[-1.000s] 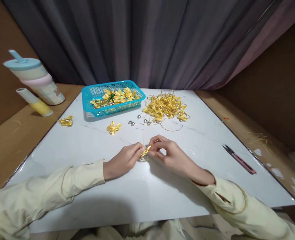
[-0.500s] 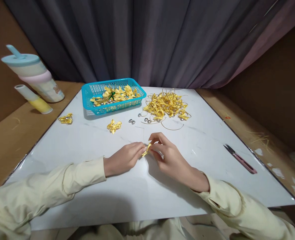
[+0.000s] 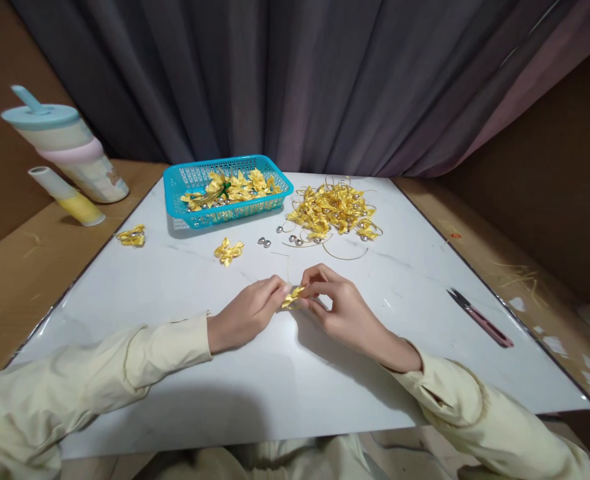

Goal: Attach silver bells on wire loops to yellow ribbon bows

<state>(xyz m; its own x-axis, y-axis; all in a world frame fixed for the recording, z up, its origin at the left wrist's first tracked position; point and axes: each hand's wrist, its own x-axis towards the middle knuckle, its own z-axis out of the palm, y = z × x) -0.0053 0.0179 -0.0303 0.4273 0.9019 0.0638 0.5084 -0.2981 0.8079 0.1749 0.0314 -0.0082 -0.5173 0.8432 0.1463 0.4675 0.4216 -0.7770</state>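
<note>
My left hand (image 3: 247, 313) and my right hand (image 3: 342, 310) meet at the middle of the white table (image 3: 175, 373). Both pinch one small yellow ribbon bow (image 3: 293, 297) between their fingertips, just above the tabletop. A thin gold thread rises from the bow toward the far side. Both hands are closed on it. Cream sleeves cover both forearms.
A blue basket (image 3: 185, 181) with yellow bows and silver bells stands at the back. A heap of yellow bows (image 3: 332, 210) lies to its right, loose bells (image 3: 263, 243) and single bows (image 3: 228, 251) nearer. Scissors (image 3: 479, 318) lie at right. A tumbler (image 3: 67, 147) and tube (image 3: 67, 198) stand left.
The hands stayed together at the table's middle. The bow between the fingertips turned slightly and the right hand's fingers shifted around it. The view drifted a little.
</note>
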